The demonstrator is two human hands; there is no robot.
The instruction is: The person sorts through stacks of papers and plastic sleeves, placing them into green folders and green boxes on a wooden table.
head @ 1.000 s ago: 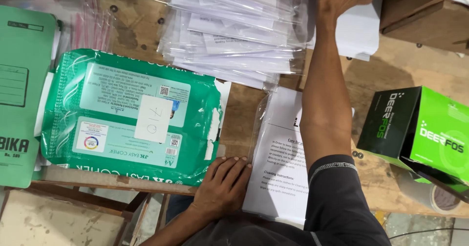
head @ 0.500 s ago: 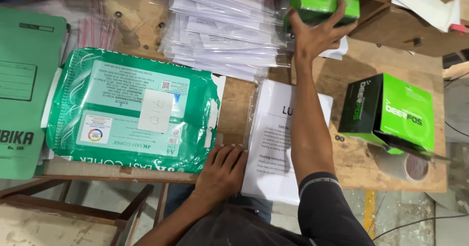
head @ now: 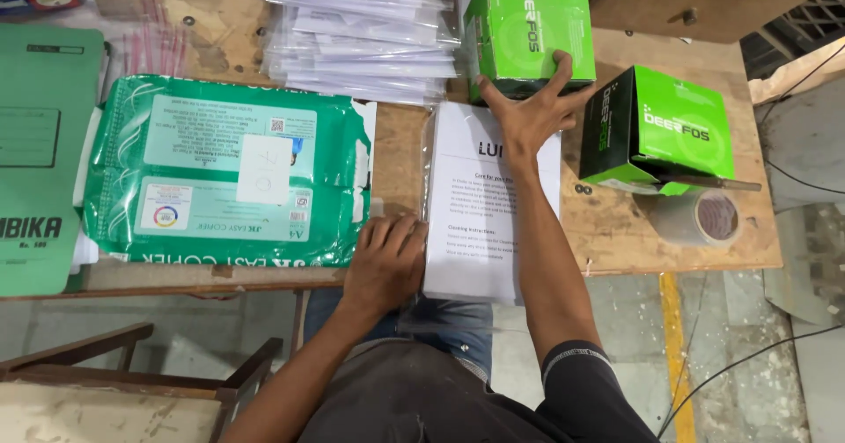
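At twelve o'clock, our right hand [head: 532, 113] gripped glossy green cardboard box [head: 526, 29], not yet set down; left hand [head: 387, 263] lay flat, pinning plastic-sleeved printed sheet [head: 488, 205].

The right hand [head: 532, 113] grips a green box [head: 526, 29] near the wooden table's [head: 616, 232] far edge, while the left hand [head: 387, 263] rests flat at its near edge beside a printed sheet [head: 480, 223].
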